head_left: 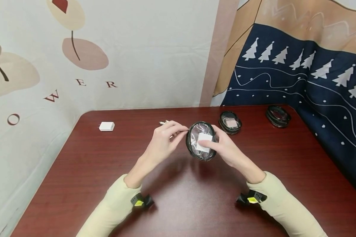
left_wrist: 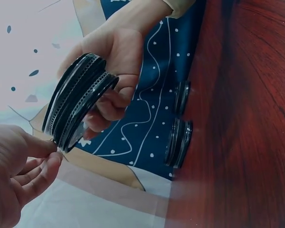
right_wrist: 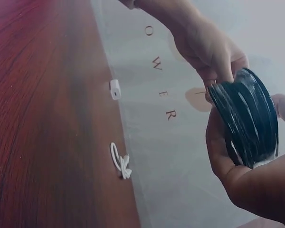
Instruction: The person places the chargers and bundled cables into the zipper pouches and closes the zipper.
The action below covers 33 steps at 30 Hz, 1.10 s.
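Observation:
My right hand [head_left: 225,146] grips a round clear-faced zip case [head_left: 192,144] with black edging, its thumb across the front. Inside the case are a white square block [head_left: 204,142] and what looks like a coiled white cable. At the case's left edge, thumb and forefinger of my left hand [head_left: 166,140] pinch the small zipper pull [left_wrist: 53,141]. Two rows of zipper teeth [left_wrist: 78,95] run along the side of the case in the left wrist view. The case is held up above the table, tilted, with its clear face toward the head camera.
A white charger plug [head_left: 106,126] lies at the table's back left. Behind my left hand is a bundled white cable [right_wrist: 120,161]. Two more round black-edged cases, one nearer [head_left: 230,122] and one farther right [head_left: 278,116], rest along the back edge of the red-brown table [head_left: 86,171].

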{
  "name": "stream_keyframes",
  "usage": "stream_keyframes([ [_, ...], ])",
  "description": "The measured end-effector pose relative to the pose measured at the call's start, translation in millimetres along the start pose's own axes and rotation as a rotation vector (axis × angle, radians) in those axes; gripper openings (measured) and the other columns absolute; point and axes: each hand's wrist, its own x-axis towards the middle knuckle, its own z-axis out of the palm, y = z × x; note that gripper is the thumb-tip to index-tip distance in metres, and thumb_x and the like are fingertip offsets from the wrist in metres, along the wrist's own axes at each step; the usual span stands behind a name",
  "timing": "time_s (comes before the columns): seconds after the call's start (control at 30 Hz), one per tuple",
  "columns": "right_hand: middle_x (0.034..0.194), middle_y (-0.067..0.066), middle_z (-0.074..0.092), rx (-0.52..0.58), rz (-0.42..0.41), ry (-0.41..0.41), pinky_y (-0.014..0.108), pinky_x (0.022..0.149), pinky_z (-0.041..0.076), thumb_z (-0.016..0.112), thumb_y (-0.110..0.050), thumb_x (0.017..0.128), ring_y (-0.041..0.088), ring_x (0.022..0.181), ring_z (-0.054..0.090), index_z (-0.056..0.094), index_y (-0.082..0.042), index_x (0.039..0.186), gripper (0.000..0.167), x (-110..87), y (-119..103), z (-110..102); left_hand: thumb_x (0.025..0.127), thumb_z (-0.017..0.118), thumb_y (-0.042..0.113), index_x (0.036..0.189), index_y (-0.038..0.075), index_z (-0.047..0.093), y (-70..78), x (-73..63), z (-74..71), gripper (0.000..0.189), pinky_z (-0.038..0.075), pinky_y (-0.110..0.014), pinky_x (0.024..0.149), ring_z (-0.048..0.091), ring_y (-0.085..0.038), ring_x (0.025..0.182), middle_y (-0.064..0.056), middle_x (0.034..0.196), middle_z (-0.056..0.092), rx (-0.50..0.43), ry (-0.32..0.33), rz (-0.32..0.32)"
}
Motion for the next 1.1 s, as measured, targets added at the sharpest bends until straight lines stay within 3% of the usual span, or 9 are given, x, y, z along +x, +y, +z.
stream_keyframes([
  [0.23, 0.111, 0.007, 0.066, 0.106, 0.126, -0.143, 0.029, 0.086, 0.054, 0.064, -0.014, 0.091, 0.015, 0.097, 0.065, 0.048, 0.009, 0.136, 0.054, 3.0, -2.9, -7.7, 0.084, 0.077, -0.005, 0.093, 0.004, 0.077, -1.0, 0.1, -1.9, 0.012, 0.053, -0.020, 0.063, 0.064, -0.010, 0.071, -0.003, 0.087, 0.072, -0.043, -0.026, -0.013],
  [0.37, 0.100, 0.005, 0.071, 0.170, 0.147, -0.169, 0.028, 0.085, 0.055, 0.063, -0.013, 0.093, 0.014, 0.091, 0.068, 0.059, 0.006, 0.123, 0.036, 6.4, -1.1, -8.7, 0.084, 0.077, -0.005, 0.092, 0.004, 0.078, -1.0, 0.4, -3.6, 0.012, 0.054, -0.020, 0.063, 0.064, -0.009, 0.070, -0.003, 0.086, 0.073, -0.061, -0.025, -0.035],
  [0.67, 0.093, 0.003, 0.073, 0.256, 0.124, -0.117, 0.026, 0.081, 0.056, 0.058, -0.012, 0.095, 0.012, 0.084, 0.069, 0.066, -0.003, 0.111, 0.020, 9.4, 1.9, -8.2, 0.085, 0.076, -0.004, 0.089, 0.005, 0.077, 4.8, 0.7, -5.9, 0.010, 0.052, -0.020, 0.059, 0.060, -0.007, 0.066, 0.000, 0.081, 0.071, -0.063, -0.042, -0.116],
  [0.87, 0.089, 0.001, 0.073, 0.365, 0.098, 0.018, 0.024, 0.077, 0.054, 0.054, -0.008, 0.096, 0.010, 0.083, 0.067, 0.072, -0.011, 0.098, 0.018, 12.2, 1.5, -16.4, 0.084, 0.076, -0.004, 0.088, 0.003, 0.077, 10.9, 0.1, -7.0, 0.009, 0.055, -0.021, 0.059, 0.061, -0.007, 0.063, 0.001, 0.077, 0.070, -0.100, -0.050, -0.166],
  [1.1, 0.100, 0.002, 0.072, 0.494, 0.111, 0.149, 0.023, 0.082, 0.054, 0.054, -0.008, 0.100, 0.011, 0.092, 0.066, 0.068, -0.009, 0.108, 0.016, 14.2, 1.4, -18.2, 0.083, 0.077, -0.003, 0.087, 0.003, 0.077, 18.5, -3.3, 2.0, 0.007, 0.055, -0.023, 0.058, 0.063, -0.007, 0.063, 0.001, 0.076, 0.069, -0.165, -0.091, -0.215],
])
